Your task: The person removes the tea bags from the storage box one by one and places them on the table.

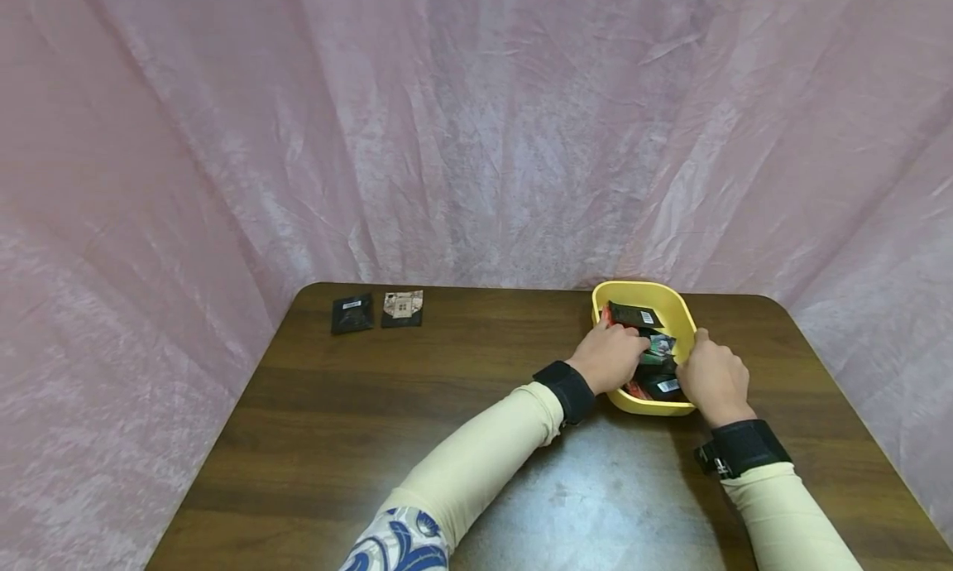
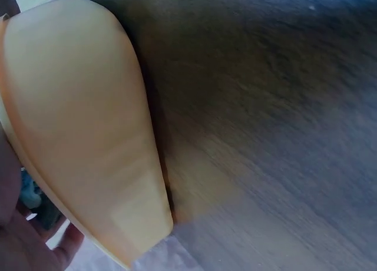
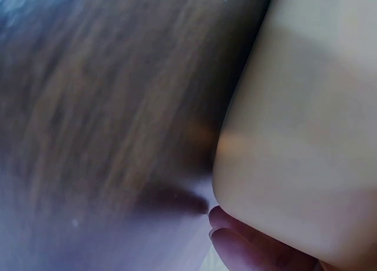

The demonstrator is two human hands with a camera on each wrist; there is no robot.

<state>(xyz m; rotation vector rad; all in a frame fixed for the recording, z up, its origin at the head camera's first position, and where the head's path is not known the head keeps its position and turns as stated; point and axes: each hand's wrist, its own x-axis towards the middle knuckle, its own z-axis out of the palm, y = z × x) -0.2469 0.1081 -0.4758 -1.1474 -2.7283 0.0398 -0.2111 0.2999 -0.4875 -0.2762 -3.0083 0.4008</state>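
A yellow plastic basin (image 1: 642, 291) stands at the table's back right, with several dark packets (image 1: 635, 315) inside. Some of these show red or green printing. My left hand (image 1: 610, 354) reaches over the near left rim, its fingers down among the packets. In the left wrist view, fingers (image 2: 35, 247) show past the basin wall (image 2: 88, 118) beside a dark packet; whether they pinch it is hidden. My right hand (image 1: 715, 379) grips the basin's right rim. Its fingers (image 3: 241, 247) lie against the outer wall (image 3: 294, 135) in the right wrist view.
Two flat packets lie side by side at the table's back left: a black one (image 1: 352, 314) and a black-and-beige one (image 1: 403, 309). A pink curtain (image 1: 476, 141) hangs behind the brown wooden table (image 1: 447, 347).
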